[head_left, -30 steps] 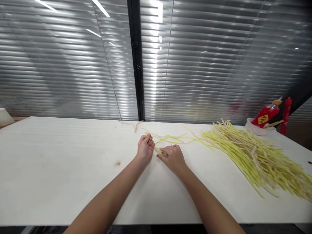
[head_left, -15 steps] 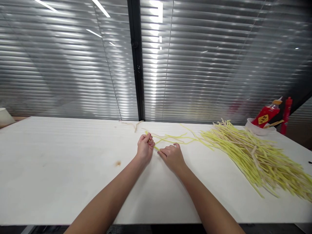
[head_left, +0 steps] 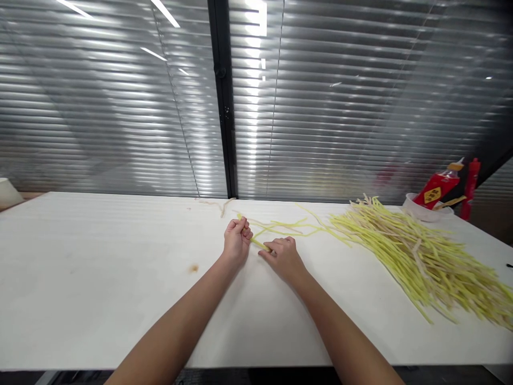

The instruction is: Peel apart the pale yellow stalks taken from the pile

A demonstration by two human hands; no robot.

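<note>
My left hand (head_left: 238,236) is closed in a fist around a thin yellow strip (head_left: 259,245), whose tip pokes out above the thumb. The strip slants down to the right from the fist. At its other end my right hand (head_left: 282,256) has thumb and fingers about it, palm down close to the table. Just behind the hands lie several loose yellow and beige strips (head_left: 288,226). A large heap of such strips (head_left: 425,256) spreads over the right side of the table.
The white table (head_left: 100,299) has a brown spot. Beige scraps (head_left: 223,207) lie at its back edge. A clear plastic bowl (head_left: 425,213), a red bottle (head_left: 438,187) and a red tube (head_left: 470,187) stand at the back right. Glass with blinds (head_left: 340,107) rises behind.
My right hand's thumb and fingers have parted slightly and more of the strip shows between the hands. My left fist has shifted a little up and left.
</note>
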